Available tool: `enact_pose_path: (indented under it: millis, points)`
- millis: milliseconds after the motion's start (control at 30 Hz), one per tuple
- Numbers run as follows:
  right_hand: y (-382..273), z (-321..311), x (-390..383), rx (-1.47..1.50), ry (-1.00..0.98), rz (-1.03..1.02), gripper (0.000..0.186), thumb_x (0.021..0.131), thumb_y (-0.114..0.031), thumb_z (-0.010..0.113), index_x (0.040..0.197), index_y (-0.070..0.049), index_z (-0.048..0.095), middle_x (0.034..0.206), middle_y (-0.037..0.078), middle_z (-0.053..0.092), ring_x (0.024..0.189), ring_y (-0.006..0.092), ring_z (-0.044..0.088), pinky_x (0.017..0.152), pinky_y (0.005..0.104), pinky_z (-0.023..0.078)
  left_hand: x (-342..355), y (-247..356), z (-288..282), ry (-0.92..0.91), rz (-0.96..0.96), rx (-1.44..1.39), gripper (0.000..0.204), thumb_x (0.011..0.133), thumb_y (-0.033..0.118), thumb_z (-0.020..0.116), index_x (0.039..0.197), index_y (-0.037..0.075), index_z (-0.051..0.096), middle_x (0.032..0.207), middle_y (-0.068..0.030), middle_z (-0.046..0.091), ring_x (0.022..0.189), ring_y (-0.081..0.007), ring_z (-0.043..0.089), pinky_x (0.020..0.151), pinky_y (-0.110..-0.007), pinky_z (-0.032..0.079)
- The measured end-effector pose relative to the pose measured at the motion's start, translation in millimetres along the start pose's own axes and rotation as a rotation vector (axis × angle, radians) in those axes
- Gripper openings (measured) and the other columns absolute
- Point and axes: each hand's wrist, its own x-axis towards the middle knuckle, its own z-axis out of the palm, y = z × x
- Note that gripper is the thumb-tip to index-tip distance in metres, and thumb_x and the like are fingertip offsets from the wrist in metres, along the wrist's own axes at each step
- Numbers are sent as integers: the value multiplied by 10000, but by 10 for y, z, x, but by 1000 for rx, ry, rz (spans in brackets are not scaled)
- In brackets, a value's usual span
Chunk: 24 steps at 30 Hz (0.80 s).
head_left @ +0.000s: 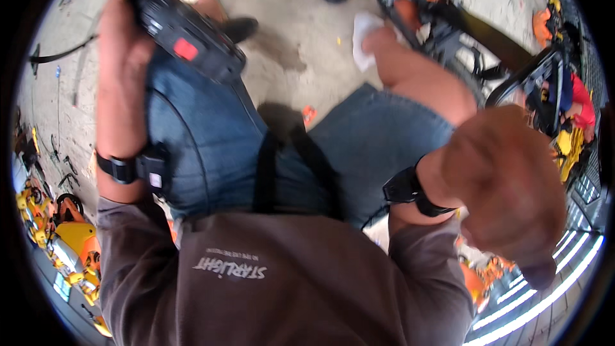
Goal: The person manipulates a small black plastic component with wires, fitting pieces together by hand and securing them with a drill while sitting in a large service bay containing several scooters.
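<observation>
At the upper left my left hand (125, 35) is wrapped round a bulky black power tool (211, 51) with a red patch on its side. The tool is slightly blurred and hangs above my left thigh, and its exact kind does not show. My right hand (506, 182) is raised close to the camera at the right, beyond my right knee. Motion smears its fingers, and nothing can be made out in it. A black band (131, 170) sits on my left wrist, another band (413, 192) on my right.
A black metal frame with orange parts (442, 19) stands at the upper right, by my right leg. A small orange piece (309, 115) lies on the concrete floor (301, 57). Yellow and orange machines (73, 243) stand at the far left. A person in red (582, 106) is at the right edge.
</observation>
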Motion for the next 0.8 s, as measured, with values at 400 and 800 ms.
enact_pose_path:
  millis: [400,800]
  points:
    - [-234,40,-218,101,-221,52,196,867,-198,662,733,-54,670,647,85,606,634,278,611,866,409,509,44,126,-426,-163,-47,69,214,981,64,546,1092,-106,613,923,-105,618,997,-245,602,935,-324,513]
    - [-184,53,-276,97,-253,120,170,865,-183,672,758,-52,662,665,91,608,653,287,613,837,409,511,84,205,-416,-202,-176,159,272,991,87,520,1132,-135,592,904,-89,600,1001,-245,592,920,-310,510]
